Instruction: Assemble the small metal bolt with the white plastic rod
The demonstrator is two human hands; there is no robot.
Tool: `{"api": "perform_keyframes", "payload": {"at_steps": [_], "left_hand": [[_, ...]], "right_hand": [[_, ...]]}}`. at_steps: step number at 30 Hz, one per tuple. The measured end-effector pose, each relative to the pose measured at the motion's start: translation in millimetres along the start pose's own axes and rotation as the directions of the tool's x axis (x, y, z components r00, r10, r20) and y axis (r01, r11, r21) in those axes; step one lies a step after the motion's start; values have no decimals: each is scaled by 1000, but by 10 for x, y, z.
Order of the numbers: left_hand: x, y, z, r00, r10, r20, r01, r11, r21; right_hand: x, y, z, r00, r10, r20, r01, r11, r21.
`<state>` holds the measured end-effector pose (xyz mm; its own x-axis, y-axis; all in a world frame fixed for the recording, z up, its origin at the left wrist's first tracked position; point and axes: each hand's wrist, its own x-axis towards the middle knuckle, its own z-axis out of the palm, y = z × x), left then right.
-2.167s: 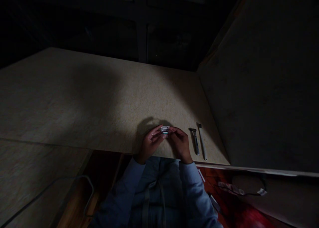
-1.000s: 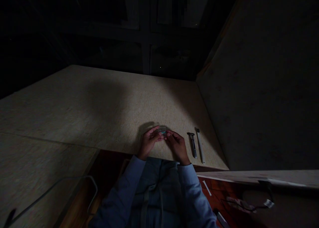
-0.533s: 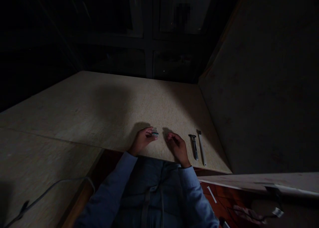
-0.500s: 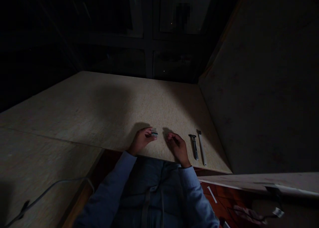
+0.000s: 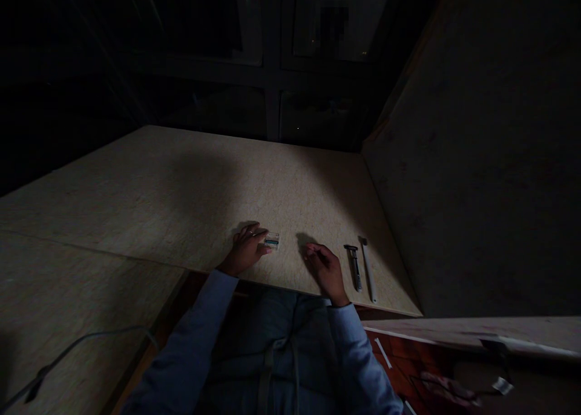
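Note:
My left hand rests low at the tabletop, thumb and forefinger at the left side of a small clear case with a dark strip across it. The case looks flat on or very near the surface. The other left fingers are spread toward the back. To the right, my right hand is closed in a pinch just over the table; whatever its fingertips hold is too small to make out. Beside it lie a razor with a dark head and a pale toothbrush, both roughly upright in view.
The pale stone-patterned tabletop reaches back to dark windows. A wall bounds it on the right. A cable runs over the lower left surface. On the reddish floor lies a white strip.
My left hand has moved left and down to the table with the clear case, and its rear fingers have spread. My right hand has stayed in nearly the same place, still pinched.

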<state>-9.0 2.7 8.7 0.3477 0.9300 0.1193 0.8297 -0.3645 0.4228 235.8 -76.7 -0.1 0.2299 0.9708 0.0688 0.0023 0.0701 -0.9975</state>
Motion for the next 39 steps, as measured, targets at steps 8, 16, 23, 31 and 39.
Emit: {"api": "perform_keyframes", "payload": {"at_steps": [8,16,23,31,39], "left_hand": [[-120,48,90,995,14,-102,-18,999,-41],[-133,229,173,985,43,-168,-60,993,-98],[-51,401,239,985,87,-152,-110,982,-154],[-67,1148,225,979,26,-202,-107,909,-404],[46,2287,613,997,55,48,-30,908,-419]], "right_hand": [[-23,-11,1,999,-37,4,37,998,-47],[-190,-190,-26,948,-305,92,319,913,-255],[-360,-242,-390,933,-352,-73,297,869,-396],[-158,-239,-1324,926,-183,-332,-115,698,-707],[-134,-188,-1390,960,-59,-274,-199,546,-814]]}}
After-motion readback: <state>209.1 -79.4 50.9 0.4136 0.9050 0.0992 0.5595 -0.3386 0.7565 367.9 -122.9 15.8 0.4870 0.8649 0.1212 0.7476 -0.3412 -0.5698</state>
